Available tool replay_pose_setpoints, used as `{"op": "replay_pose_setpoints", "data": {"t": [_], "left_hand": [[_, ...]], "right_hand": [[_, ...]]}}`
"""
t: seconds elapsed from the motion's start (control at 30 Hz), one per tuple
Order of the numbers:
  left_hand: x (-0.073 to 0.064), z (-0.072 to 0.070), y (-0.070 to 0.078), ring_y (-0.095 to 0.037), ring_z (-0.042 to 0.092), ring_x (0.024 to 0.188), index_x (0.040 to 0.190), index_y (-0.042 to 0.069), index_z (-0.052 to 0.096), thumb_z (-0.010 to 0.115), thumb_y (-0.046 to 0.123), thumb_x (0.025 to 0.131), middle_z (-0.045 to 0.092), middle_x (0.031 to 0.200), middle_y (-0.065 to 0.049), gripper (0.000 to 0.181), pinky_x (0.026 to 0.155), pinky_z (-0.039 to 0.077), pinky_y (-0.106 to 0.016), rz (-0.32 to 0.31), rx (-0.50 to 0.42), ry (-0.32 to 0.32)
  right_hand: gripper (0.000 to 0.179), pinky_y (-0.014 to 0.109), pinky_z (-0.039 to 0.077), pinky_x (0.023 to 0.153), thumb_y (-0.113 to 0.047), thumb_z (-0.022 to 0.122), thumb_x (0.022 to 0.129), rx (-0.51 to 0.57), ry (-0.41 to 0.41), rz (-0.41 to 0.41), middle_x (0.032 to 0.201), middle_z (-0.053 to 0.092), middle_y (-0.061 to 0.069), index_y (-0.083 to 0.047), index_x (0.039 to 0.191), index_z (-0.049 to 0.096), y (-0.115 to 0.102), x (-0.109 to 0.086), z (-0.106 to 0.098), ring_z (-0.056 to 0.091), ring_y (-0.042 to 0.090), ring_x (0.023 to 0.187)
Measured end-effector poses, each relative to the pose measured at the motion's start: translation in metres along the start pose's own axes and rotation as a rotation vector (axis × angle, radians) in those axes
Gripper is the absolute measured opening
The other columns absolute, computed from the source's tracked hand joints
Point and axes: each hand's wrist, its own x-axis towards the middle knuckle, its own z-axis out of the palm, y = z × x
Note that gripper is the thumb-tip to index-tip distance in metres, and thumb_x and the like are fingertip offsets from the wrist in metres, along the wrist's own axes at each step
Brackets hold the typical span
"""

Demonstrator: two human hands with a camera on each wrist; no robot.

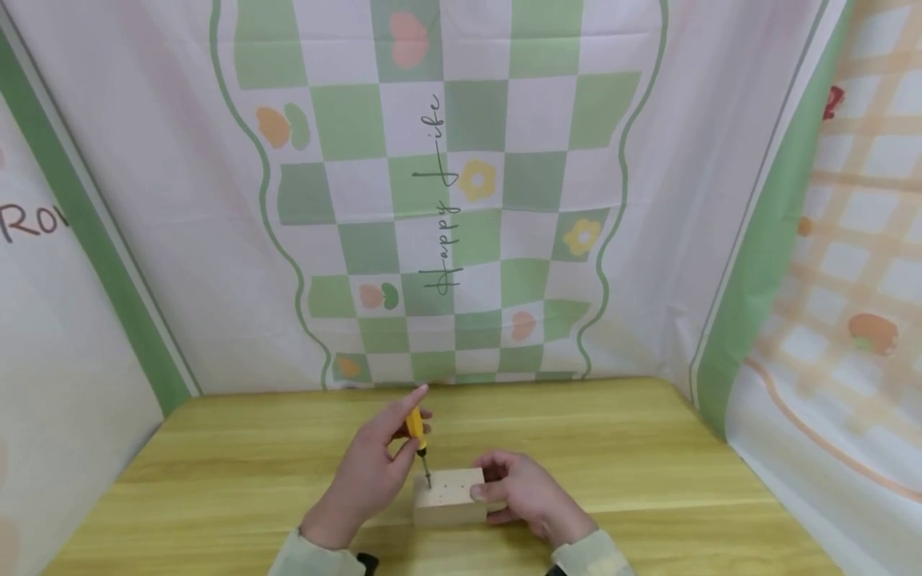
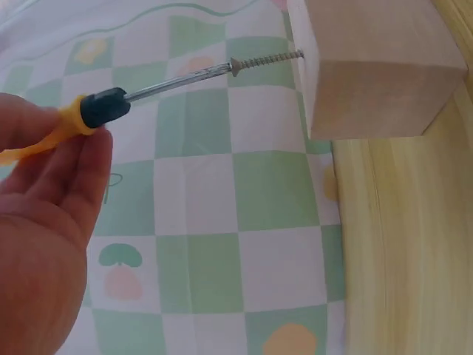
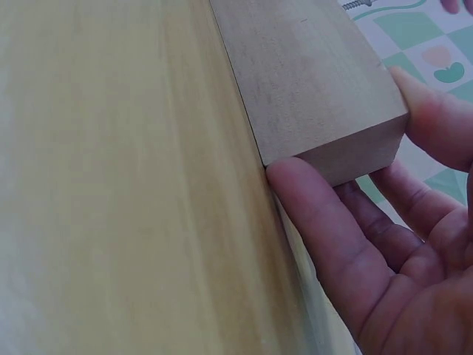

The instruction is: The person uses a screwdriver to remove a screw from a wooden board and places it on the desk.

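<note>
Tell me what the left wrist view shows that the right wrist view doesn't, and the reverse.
Only the left wrist view shows the screwdriver, its yellow handle held by the left hand. Only the right wrist view shows the right hand, gripping the wooden block at one end. Both share the block, the screw (at the right wrist view's top edge), the table and the checked cloth.

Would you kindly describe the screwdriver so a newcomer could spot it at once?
On the wood-grain table, the right hand grips a pale wooden block. Above the block's left end, the left hand holds the screwdriver, its tip at a screw. Its bright yellow handle sets it apart from the block and screw.
</note>
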Motion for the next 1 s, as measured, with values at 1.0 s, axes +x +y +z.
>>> {"op": "replay_pose_setpoints", "data": {"t": [1.0], "left_hand": [[-0.0005,0.004,-0.0036,-0.015,0.065,0.088,0.141,0.012,0.055,0.077,-0.014,0.079,0.059,0.103,-0.002,0.071,0.075,0.058,-0.026,0.043,-0.009,0.059]], "right_hand": [[0.04,0.049,0.059,0.071,-0.006,0.076,0.087,-0.004,-0.001,0.011,0.109,0.063,0.014,0.002,0.123,0.061,-0.0002,-0.0005,-0.0015,0.064,0.028,0.091]]}}
